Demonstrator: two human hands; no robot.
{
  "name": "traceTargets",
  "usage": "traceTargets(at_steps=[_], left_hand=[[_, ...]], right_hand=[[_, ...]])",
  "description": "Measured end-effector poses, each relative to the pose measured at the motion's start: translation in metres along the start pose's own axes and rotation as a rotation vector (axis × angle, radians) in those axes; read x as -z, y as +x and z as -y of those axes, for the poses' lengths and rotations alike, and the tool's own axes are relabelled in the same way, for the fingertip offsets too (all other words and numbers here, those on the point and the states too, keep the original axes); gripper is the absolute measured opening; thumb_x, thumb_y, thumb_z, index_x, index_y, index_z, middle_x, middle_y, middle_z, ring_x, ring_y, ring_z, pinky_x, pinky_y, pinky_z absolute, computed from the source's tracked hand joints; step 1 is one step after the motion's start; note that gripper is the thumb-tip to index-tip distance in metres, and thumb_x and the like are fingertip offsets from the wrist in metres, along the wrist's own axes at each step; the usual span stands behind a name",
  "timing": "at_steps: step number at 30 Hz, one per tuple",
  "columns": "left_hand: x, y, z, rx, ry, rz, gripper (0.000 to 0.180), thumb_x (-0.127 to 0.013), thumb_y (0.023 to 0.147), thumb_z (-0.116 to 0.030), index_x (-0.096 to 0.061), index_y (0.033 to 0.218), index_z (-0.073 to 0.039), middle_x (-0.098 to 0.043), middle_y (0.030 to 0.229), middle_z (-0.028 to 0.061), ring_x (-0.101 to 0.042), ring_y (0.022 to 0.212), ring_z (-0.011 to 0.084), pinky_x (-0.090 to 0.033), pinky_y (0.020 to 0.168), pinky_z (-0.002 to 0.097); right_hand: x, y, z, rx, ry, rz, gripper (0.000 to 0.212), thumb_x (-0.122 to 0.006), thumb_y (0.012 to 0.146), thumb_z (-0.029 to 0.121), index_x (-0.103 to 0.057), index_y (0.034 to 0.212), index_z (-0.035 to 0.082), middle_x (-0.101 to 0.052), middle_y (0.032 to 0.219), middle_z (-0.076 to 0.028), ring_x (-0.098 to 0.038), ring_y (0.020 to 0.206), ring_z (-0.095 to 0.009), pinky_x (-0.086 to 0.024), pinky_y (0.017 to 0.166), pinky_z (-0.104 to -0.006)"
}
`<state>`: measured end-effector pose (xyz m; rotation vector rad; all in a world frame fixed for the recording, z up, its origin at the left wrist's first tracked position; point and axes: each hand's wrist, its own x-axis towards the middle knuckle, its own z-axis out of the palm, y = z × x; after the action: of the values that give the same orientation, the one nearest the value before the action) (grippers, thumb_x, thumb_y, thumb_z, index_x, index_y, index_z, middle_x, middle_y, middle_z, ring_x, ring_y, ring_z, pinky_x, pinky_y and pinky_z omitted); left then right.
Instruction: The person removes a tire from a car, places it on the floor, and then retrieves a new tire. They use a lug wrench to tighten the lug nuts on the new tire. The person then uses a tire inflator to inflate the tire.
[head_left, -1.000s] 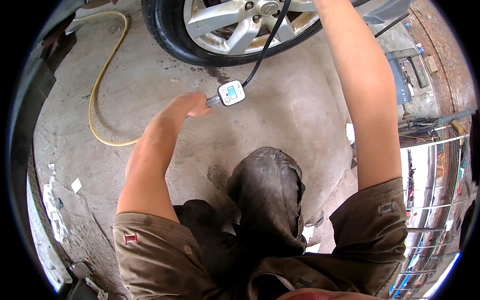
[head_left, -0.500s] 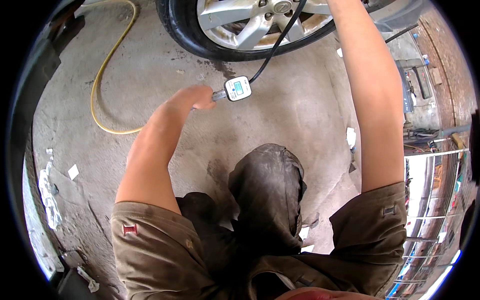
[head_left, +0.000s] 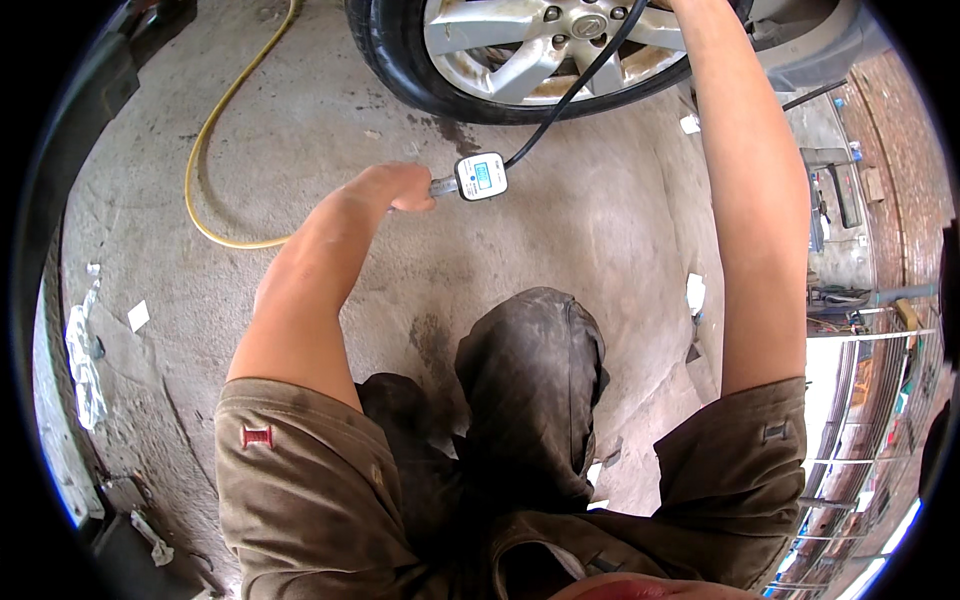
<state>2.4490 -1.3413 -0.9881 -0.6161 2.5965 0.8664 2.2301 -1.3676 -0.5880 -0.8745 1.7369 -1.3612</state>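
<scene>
A digital tire inflator gauge [head_left: 482, 177] with a pale square face and small lit screen is in my left hand [head_left: 408, 188], its fingers wrapped round the metal handle. From the gauge a black hose [head_left: 548, 120] rises across the car wheel [head_left: 510, 78], which has a silver spoked rim and black tire. My right arm [head_left: 748, 150] reaches up along the wheel's right side. Only a sliver of my right hand [head_left: 674, 4] shows at the upper edge, near the hose's upper end; its fingers are cut off from view.
A yellow air hose [head_left: 207, 135] curves over the concrete floor [head_left: 300, 90] and passes behind my left forearm. Paper scraps [head_left: 138, 316] and crumpled plastic [head_left: 84, 365] lie at left. Shelving and tools [head_left: 850, 300] line the right side. My bent knee [head_left: 535, 370] is below the gauge.
The view has shifted slightly, so the wheel sits a little farther right. My left hand still grips the gauge, and my right arm stays stretched toward the wheel.
</scene>
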Motion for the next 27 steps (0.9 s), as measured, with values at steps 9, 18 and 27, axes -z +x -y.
traceTargets(at_steps=[9, 18, 27], left_hand=[[0.001, -0.001, -0.001, 0.002, 0.007, 0.004, 0.038, -0.059, 0.091, -0.038, -0.070, 0.093, -0.002, -0.070, 0.073, 0.0144, -0.071, 0.073, 0.0300, -0.053, 0.074, 0.0464], [-0.001, 0.005, 0.000, 0.019, -0.024, 0.013, 0.037, -0.061, 0.091, -0.037, -0.070, 0.102, -0.002, -0.071, 0.079, 0.0153, -0.071, 0.072, 0.0296, -0.053, 0.072, 0.0461], [-0.017, 0.018, 0.013, -0.082, -0.118, 0.015, 0.038, -0.074, 0.081, -0.033, -0.067, 0.102, -0.002, -0.070, 0.081, 0.0136, -0.069, 0.075, 0.0269, -0.051, 0.072, 0.0433]], right_hand=[[0.008, 0.006, 0.002, -0.026, -0.007, -0.016, 0.025, -0.045, 0.095, 0.021, -0.038, 0.070, 0.022, -0.028, 0.051, 0.009, -0.022, 0.038, -0.007, -0.016, 0.037, -0.0266], [0.006, 0.003, 0.004, -0.034, -0.020, 0.014, 0.026, -0.045, 0.096, 0.023, -0.039, 0.071, 0.023, -0.026, 0.051, 0.010, -0.021, 0.038, -0.006, -0.015, 0.037, -0.0257], [0.002, 0.000, 0.007, -0.047, -0.035, -0.030, 0.029, -0.044, 0.098, 0.022, -0.040, 0.069, 0.020, -0.026, 0.050, 0.010, -0.021, 0.038, -0.005, -0.015, 0.035, -0.0231]])
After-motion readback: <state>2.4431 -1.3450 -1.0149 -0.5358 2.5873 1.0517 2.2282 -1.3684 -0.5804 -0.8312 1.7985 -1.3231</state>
